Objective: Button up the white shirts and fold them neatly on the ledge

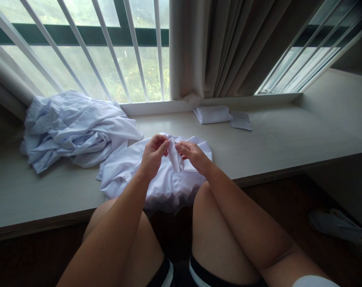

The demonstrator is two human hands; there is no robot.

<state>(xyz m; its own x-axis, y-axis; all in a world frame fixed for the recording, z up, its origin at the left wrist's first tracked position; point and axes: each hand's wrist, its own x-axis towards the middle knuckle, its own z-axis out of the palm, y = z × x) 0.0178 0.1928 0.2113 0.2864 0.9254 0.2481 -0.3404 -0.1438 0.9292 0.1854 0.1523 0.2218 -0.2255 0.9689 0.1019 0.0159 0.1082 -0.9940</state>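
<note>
The garment (163, 185) is soft matt cloth, the ledge (276, 135) wood-grained.

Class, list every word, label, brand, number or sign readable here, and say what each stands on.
None: no text can be read on the handled white cloth, the rumpled heap, the folded piece or the small piece. The bag-like thing at lower right is too blurred to tell.

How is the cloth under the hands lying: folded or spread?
Loosely spread: the white cloth lies rumpled, partly drooping over the front of the ledge.
</note>
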